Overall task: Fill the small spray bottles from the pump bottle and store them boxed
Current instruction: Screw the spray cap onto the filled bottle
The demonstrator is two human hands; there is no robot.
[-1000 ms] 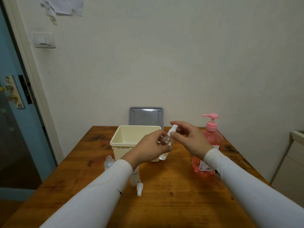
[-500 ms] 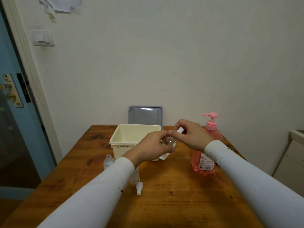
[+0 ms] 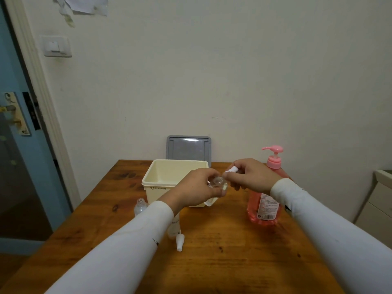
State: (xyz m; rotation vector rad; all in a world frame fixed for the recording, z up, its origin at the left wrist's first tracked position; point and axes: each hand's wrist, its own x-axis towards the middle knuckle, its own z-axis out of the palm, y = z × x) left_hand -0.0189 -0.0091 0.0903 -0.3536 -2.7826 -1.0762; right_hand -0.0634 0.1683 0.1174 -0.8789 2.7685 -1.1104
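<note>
My left hand (image 3: 198,188) grips a small clear spray bottle (image 3: 216,184) in front of the cream box (image 3: 161,177). My right hand (image 3: 251,177) pinches the bottle's white spray cap (image 3: 231,169) right at its neck. The pink pump bottle (image 3: 265,206) stands upright behind my right wrist. A second clear small bottle (image 3: 140,206), uncapped, stands left of the box. A loose white spray cap (image 3: 180,241) lies on the table near my left forearm, beside a white bottle (image 3: 174,228) mostly hidden by the sleeve.
A grey lid (image 3: 188,146) leans against the wall behind the box. The wooden table (image 3: 222,262) ends at the wall. A blue door (image 3: 17,145) is at left, a white cabinet (image 3: 379,200) at right.
The right hand has brought the white cap down from above the bottle onto its neck. The left hand keeps the bottle in about the same place.
</note>
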